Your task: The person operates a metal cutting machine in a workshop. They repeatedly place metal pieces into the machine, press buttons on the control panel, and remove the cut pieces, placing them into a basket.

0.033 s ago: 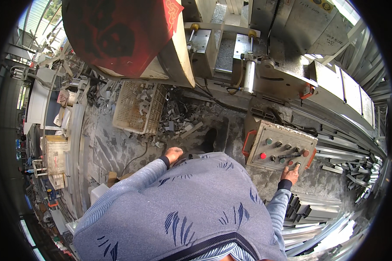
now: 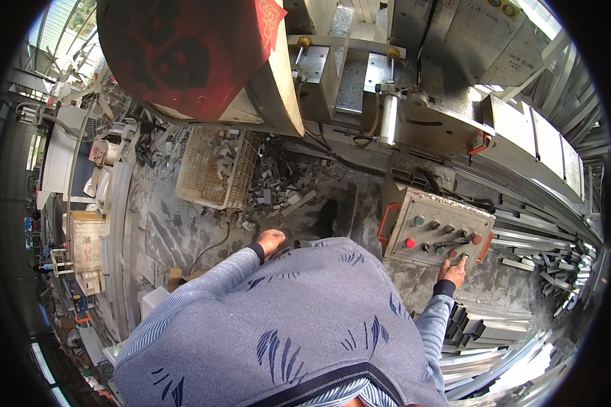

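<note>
Since the frame before, nothing has shifted: the right hand (image 2: 453, 270) remains with fingers extended on a button at the lower edge of the grey control box (image 2: 436, 234), while the left hand (image 2: 270, 240) hangs loosely curled, holding nothing, over the littered floor.

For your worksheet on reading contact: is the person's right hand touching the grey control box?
Touching. The head view shows the right hand with fingertips on the lower edge of the control box, no gap visible.

free: bare floor (image 2: 176, 230) left | blocked: control box (image 2: 436, 229), scrap crate (image 2: 214, 169), metal profiles (image 2: 489, 332)
</note>
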Action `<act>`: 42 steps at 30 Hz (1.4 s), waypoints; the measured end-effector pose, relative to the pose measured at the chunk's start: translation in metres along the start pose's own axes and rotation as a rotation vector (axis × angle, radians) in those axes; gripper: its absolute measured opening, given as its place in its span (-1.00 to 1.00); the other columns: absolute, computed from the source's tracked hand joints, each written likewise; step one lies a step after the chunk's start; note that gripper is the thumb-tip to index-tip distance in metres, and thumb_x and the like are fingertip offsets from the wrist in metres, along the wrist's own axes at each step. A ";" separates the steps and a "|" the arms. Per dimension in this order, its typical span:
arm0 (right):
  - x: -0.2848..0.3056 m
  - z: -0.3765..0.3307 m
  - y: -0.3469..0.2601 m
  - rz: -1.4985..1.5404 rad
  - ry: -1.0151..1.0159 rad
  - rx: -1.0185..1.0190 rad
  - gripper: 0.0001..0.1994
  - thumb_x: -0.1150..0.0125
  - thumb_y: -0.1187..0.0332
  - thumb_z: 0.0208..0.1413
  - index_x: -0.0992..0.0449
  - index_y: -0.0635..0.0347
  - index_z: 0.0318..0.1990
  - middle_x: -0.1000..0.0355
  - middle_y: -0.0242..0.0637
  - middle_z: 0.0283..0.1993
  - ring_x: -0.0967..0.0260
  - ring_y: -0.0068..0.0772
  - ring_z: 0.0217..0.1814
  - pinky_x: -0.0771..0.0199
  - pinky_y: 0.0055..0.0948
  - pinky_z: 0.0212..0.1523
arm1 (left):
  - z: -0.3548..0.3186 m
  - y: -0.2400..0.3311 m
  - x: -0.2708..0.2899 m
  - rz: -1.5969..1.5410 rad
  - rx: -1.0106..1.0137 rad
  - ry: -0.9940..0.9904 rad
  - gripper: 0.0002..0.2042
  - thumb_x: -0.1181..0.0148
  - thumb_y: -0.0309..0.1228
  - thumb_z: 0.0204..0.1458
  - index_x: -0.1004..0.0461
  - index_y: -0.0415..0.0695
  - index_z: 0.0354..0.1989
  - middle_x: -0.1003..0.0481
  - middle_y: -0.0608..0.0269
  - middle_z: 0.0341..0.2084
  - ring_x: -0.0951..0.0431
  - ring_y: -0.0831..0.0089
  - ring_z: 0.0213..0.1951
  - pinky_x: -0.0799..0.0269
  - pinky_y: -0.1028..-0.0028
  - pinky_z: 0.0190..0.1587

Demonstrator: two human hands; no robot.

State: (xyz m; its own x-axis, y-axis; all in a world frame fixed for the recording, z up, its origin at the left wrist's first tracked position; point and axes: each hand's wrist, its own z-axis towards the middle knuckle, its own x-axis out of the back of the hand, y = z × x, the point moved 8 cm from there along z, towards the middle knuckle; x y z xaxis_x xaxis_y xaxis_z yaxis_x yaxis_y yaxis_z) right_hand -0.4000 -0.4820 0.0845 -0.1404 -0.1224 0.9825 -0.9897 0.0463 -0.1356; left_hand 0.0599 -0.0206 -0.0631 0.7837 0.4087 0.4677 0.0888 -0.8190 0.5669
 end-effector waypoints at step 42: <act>-0.088 -0.073 -0.069 1.485 -0.782 -0.741 -0.82 -0.09 0.12 -0.01 -0.37 -0.11 -0.54 -0.13 -0.59 -0.73 -0.04 -0.57 -0.76 -0.06 -0.52 -0.72 | -0.029 0.031 -0.007 -0.036 -0.083 0.064 -0.78 -0.20 -0.34 -0.06 -0.53 -0.17 -0.26 -0.56 0.16 -0.34 -0.55 0.40 -0.29 -0.45 0.45 -0.20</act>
State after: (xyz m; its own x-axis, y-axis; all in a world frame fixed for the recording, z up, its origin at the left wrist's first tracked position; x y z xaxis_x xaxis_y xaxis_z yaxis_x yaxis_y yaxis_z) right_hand -0.3175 -0.4020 0.0163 -0.9805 0.0531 -0.1893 0.1339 0.8854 -0.4452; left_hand 0.0394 -0.0372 -0.0289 0.7397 0.4641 0.4873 0.0622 -0.7682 0.6372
